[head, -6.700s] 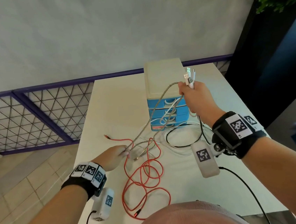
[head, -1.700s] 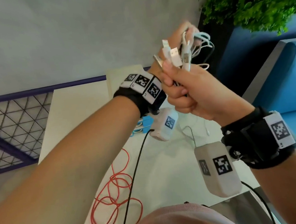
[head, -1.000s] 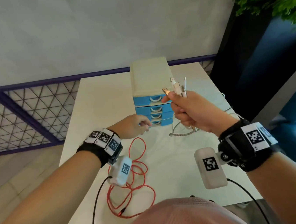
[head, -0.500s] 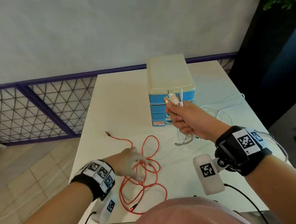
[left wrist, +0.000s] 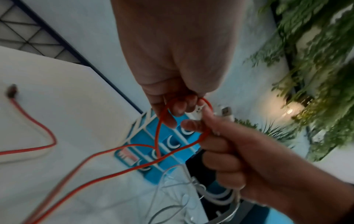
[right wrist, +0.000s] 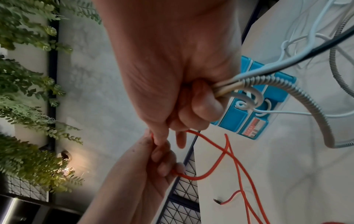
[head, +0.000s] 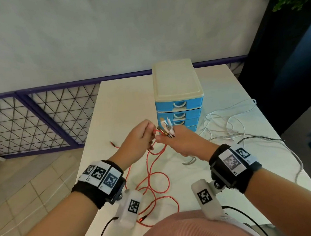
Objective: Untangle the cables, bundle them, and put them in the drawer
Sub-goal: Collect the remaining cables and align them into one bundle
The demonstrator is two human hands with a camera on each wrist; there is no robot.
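One white worktop [head: 122, 106], bearing one drawer chest [head: 176, 88] with four blue drawers, all shut. On the worktop right of the chest, loose white and grey cables [head: 228, 127], count unclear. One red cable [head: 153, 177] looped on the near worktop, one end lying free at left. Right hand [head: 184, 143] clamped round a bunch of cable ends, plugs [head: 166, 128] sticking up. Left hand [head: 136, 141], touching the right, pinching a red cable loop.
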